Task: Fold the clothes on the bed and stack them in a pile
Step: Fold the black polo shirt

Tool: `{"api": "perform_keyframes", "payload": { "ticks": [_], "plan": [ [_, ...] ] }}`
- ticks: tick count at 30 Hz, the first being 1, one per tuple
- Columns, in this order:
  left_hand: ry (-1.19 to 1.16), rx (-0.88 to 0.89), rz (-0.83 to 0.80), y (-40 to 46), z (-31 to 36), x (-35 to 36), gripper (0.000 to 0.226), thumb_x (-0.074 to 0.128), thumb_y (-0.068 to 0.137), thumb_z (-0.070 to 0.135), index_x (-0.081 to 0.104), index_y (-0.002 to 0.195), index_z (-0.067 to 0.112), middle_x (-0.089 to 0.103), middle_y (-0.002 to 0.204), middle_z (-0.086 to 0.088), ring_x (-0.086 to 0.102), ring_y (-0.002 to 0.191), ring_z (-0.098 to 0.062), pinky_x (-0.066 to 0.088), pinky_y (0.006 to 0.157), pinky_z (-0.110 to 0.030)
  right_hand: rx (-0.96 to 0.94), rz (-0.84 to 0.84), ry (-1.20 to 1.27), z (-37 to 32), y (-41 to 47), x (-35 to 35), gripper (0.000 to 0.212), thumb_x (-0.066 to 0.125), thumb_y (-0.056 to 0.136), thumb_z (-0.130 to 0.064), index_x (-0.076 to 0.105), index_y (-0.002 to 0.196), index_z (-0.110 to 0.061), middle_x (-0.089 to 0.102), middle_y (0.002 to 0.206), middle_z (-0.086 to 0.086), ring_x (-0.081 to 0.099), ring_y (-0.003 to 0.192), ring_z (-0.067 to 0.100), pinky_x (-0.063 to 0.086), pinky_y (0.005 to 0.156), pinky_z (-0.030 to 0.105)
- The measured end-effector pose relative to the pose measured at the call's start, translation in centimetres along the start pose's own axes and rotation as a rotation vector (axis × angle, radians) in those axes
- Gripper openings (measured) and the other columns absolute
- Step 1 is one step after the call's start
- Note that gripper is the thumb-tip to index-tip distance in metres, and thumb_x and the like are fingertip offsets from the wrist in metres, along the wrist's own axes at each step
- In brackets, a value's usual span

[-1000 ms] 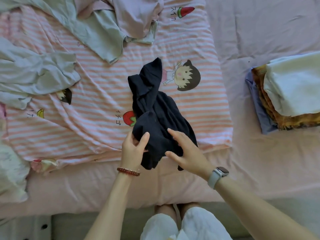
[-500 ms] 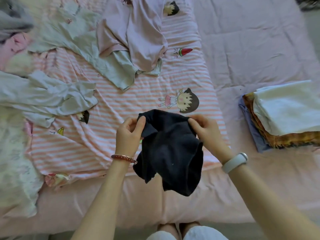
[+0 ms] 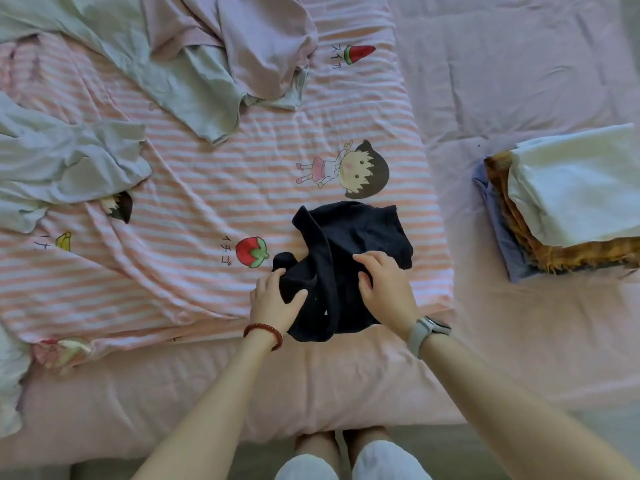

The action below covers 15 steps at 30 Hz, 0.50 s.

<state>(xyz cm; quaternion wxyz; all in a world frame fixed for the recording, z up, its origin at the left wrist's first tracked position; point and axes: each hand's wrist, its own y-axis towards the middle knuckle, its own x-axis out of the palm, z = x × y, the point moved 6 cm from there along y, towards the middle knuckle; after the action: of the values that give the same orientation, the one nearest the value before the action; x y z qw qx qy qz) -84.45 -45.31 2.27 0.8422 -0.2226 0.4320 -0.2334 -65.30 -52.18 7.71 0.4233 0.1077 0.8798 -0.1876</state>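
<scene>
A small black garment (image 3: 349,244) lies crumpled on the striped cartoon blanket (image 3: 194,209) near the bed's front edge. My left hand (image 3: 273,301) pinches its lower left edge, thumb over the cloth. Flat on top of the garment rests my right hand (image 3: 384,289), fingers spread and pressing the cloth down. At the right of the bed sits the pile of folded clothes (image 3: 568,199), white on top, orange-brown and blue below. Unfolded clothes lie at the back: a pale green garment (image 3: 166,74), a lilac one (image 3: 263,39) and a light grey-blue one (image 3: 65,161).
The pink bed sheet (image 3: 519,74) covers the bed's right side and front edge. More pale cloth (image 3: 10,372) hangs at the far left. My knees in white shorts (image 3: 349,462) show below the bed edge.
The black garment was held up in both hands half a second ago; now it lies down on the blanket with my right hand flat on it.
</scene>
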Motion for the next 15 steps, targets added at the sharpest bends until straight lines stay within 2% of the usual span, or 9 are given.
{"api": "perform_keyframes", "payload": {
  "ticks": [3, 5, 7, 10, 12, 15],
  "plan": [
    [0.145, 0.041, 0.12, -0.8, -0.8, 1.7, 0.077, 0.068, 0.077, 0.041, 0.03, 0.142, 0.025, 0.021, 0.148, -0.004, 0.02, 0.133, -0.026, 0.028, 0.106, -0.04, -0.205, 0.014, -0.159, -2.5, 2.2, 1.3, 0.029, 0.048, 0.093, -0.015, 0.059, 0.12, -0.011, 0.058, 0.114, 0.006, 0.052, 0.102, 0.026, 0.039, 0.081, 0.035],
    [0.235, 0.094, 0.191, -1.3, -1.0, 2.6, 0.077, 0.071, 0.075, 0.039, 0.034, 0.14, 0.024, 0.02, 0.148, -0.007, 0.021, 0.133, -0.028, 0.031, 0.104, -0.044, -0.233, -0.012, -0.189, -3.8, 3.9, 2.3, 0.025, 0.048, 0.094, -0.023, 0.058, 0.115, -0.012, 0.058, 0.106, 0.005, 0.054, 0.093, 0.025, 0.04, 0.076, 0.034],
    [0.269, 0.139, 0.26, -1.5, -1.2, 2.7, 0.066, 0.072, 0.076, 0.03, 0.044, 0.135, 0.018, 0.031, 0.142, -0.014, 0.031, 0.127, -0.033, 0.037, 0.098, -0.046, -0.094, -0.046, -0.146, -3.9, 4.9, 3.4, 0.026, 0.048, 0.094, -0.031, 0.055, 0.11, -0.013, 0.058, 0.1, 0.003, 0.058, 0.085, 0.023, 0.045, 0.069, 0.034],
    [0.181, 0.157, 0.302, -1.3, -1.7, 1.6, 0.04, 0.063, 0.085, 0.017, 0.059, 0.124, 0.012, 0.048, 0.116, -0.014, 0.047, 0.107, -0.031, 0.048, 0.082, -0.042, 0.127, -0.122, -0.082, -2.4, 4.2, 5.4, 0.03, 0.047, 0.094, -0.034, 0.049, 0.116, -0.014, 0.06, 0.102, 0.002, 0.06, 0.088, 0.024, 0.042, 0.064, 0.032],
    [0.027, 0.138, 0.262, -0.9, -1.8, 0.7, 0.031, 0.058, 0.09, 0.015, 0.062, 0.12, 0.012, 0.05, 0.1, -0.007, 0.051, 0.091, -0.021, 0.048, 0.076, -0.036, 0.193, -0.157, -0.038, -1.6, 2.9, 6.4, 0.039, 0.049, 0.093, -0.036, 0.042, 0.126, -0.018, 0.058, 0.113, 0.003, 0.059, 0.096, 0.025, 0.046, 0.069, 0.034],
    [-0.151, 0.113, 0.247, -1.0, -1.3, -1.2, 0.025, 0.056, 0.091, 0.015, 0.066, 0.113, 0.008, 0.062, 0.092, -0.002, 0.052, 0.081, -0.011, 0.039, 0.073, -0.017, 0.228, -0.188, -0.047, -1.3, 1.7, 7.4, 0.051, 0.053, 0.09, -0.036, 0.031, 0.135, -0.024, 0.048, 0.123, 0.007, 0.053, 0.106, 0.027, 0.05, 0.078, 0.041]
  ]
}}
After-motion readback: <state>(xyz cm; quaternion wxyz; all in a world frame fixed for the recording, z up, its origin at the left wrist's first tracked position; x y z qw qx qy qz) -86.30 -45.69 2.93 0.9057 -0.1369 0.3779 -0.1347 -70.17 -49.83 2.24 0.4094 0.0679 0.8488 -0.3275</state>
